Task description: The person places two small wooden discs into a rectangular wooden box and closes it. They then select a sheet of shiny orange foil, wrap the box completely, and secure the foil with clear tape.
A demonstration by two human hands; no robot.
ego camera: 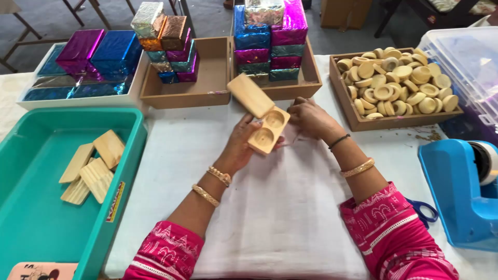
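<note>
the wooden box [261, 115] sits in the centre of the frame, its lid slid open. the left hand [239, 147] grips it from below. the right hand [310, 118] rests beside it with fingers curled together, pinching nothing i can see.

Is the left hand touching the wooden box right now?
Touching. The head view shows the left hand under the wooden box, fingers wrapped up against its side with no gap, holding it off the white cloth.

Open two-hollowed wooden box [262, 116], tilted, aloft
</note>
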